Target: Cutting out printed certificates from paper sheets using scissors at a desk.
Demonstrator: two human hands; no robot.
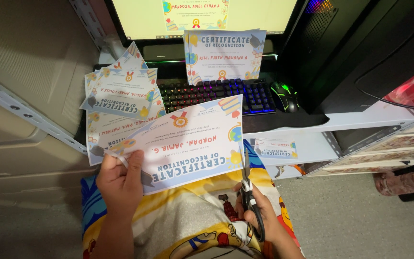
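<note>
Left hand (119,180) pinches the near-left corner of the certificate (188,141), held over the lap near the keyboard (207,93); right hand (259,216) grips scissors (247,184), blades at its right edge. A straight cut likely needs taut paper and long strokes.

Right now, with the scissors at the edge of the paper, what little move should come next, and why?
Probably a small snip along the printed border. The right hand holds the scissors with blades pointing up at the certificate sheet's right edge, while the left hand pinches its opposite corner, holding it up off the lap. Whether the blades are already on the paper is hard to tell.
</note>
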